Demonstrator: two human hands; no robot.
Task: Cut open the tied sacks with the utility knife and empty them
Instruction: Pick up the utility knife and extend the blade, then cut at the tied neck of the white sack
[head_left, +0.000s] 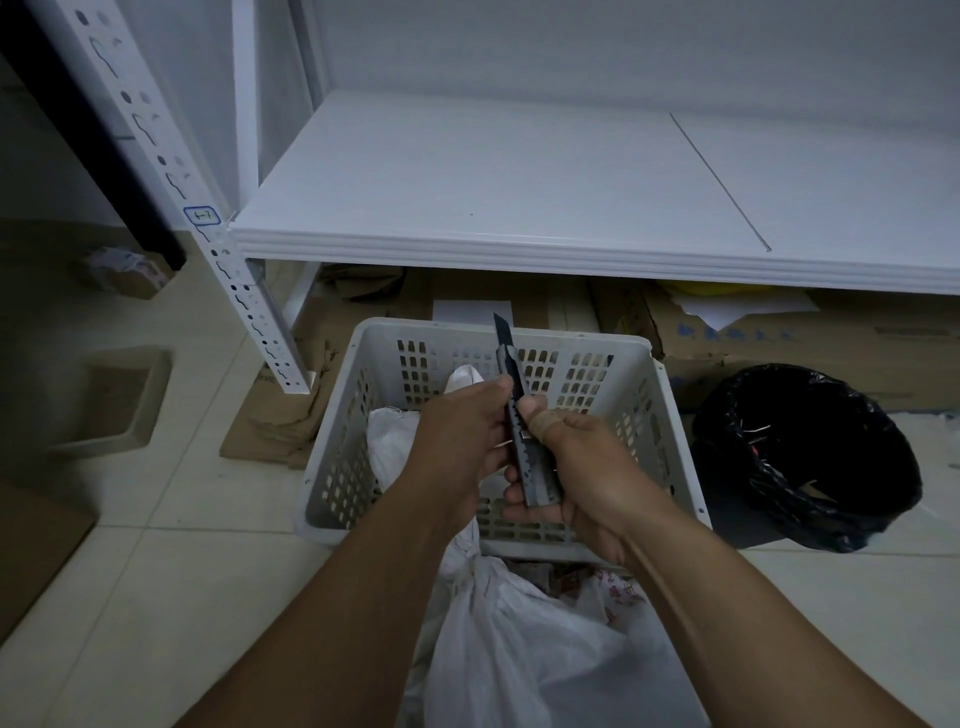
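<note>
A dark utility knife (511, 395) points up and away over a white perforated plastic crate (670, 415), its blade slid out at the top. My right hand (582, 467) grips the knife's handle, thumb on the slider; a tan bandage wraps that thumb. My left hand (462, 431) holds the knife body from the left, fingers curled round it. A white woven sack (395, 441) lies in the crate beneath my left hand. Another white sack (524, 644) with red print sits on the floor between my forearms, at the crate's near edge.
A white metal shelf (519, 197) stands behind the crate, its slotted post (228, 260) at the left. Flattened cardboard boxes (779, 338) lie under the shelf. A bin lined with a black bag (810, 457) stands at the right. The floor is pale tile.
</note>
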